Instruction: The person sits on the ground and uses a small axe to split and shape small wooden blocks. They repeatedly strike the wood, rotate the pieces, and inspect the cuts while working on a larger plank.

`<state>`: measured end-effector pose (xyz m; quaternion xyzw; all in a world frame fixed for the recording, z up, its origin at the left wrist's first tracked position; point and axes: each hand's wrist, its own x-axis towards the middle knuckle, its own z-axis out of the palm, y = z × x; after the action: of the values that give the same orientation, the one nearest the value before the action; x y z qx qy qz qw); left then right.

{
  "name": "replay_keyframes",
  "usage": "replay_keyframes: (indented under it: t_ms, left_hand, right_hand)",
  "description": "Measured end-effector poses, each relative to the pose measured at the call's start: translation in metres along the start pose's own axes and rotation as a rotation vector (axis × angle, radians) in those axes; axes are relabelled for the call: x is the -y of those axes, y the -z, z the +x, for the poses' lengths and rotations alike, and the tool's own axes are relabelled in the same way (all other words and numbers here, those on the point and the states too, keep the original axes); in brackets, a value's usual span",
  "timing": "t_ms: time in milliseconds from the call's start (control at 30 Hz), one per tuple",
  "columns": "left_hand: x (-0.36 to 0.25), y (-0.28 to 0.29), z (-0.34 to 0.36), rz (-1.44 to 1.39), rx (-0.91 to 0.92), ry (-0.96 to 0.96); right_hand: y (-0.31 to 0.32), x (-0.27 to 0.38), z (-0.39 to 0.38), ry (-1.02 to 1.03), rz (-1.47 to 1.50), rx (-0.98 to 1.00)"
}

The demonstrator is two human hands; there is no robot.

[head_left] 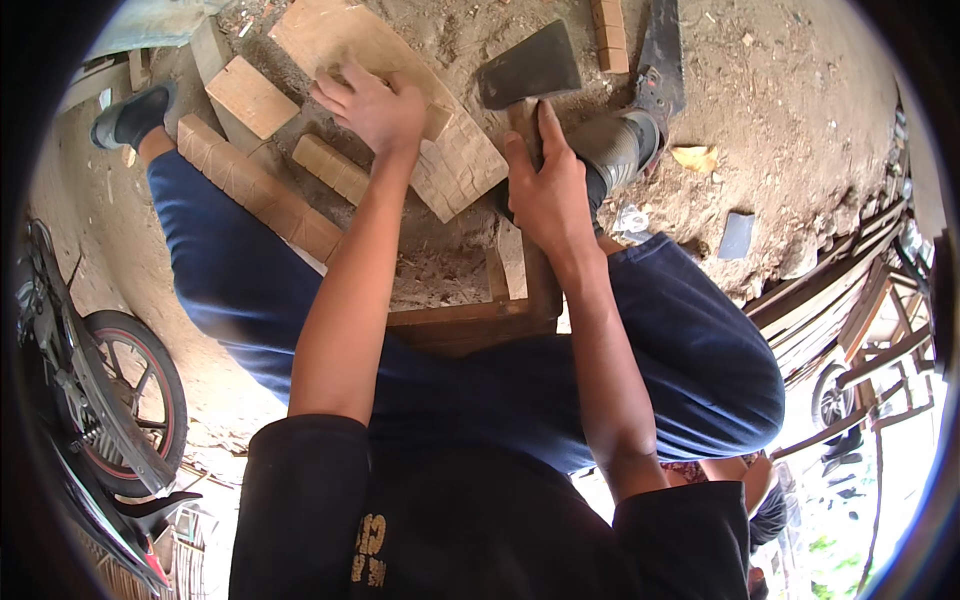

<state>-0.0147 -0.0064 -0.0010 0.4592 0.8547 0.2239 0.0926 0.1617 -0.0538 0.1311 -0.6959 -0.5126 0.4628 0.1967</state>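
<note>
My left hand [372,103] presses down on a flat pale wooden board [470,160] scored with a grid of lines, which lies tilted on the dirt ground. My right hand [548,190] is closed around the wooden handle of a hatchet [528,70], whose dark broad blade points away from me, just right of the board's far end. I sit on a low wooden stool [470,325] with my knees apart, in dark blue trousers.
Several wooden blocks lie on the left: a square one [252,96], a long scored one [260,190], a short one [332,168]. A saw blade [660,50] lies by my right foot. A motorcycle wheel [135,395] stands at left, wooden frames [850,310] at right.
</note>
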Motion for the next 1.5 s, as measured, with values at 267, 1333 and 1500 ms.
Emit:
replay_keyframes:
  t_ms: [267, 1333, 1500]
  left_hand:
    - [-0.002, 0.047, 0.011, -0.305, 0.176, 0.588]
    - [-0.033, 0.212, -0.020, -1.589, 0.305, 0.205]
    - [-0.020, 0.220, -0.030, -1.648, 0.251, 0.281]
  right_hand:
    - [0.018, -0.014, 0.004, -0.310, 0.167, 0.018]
    - [0.032, 0.099, -0.080, 0.488, 0.222, 0.226]
    - [0.030, 0.097, -0.079, 0.330, 0.328, 0.332]
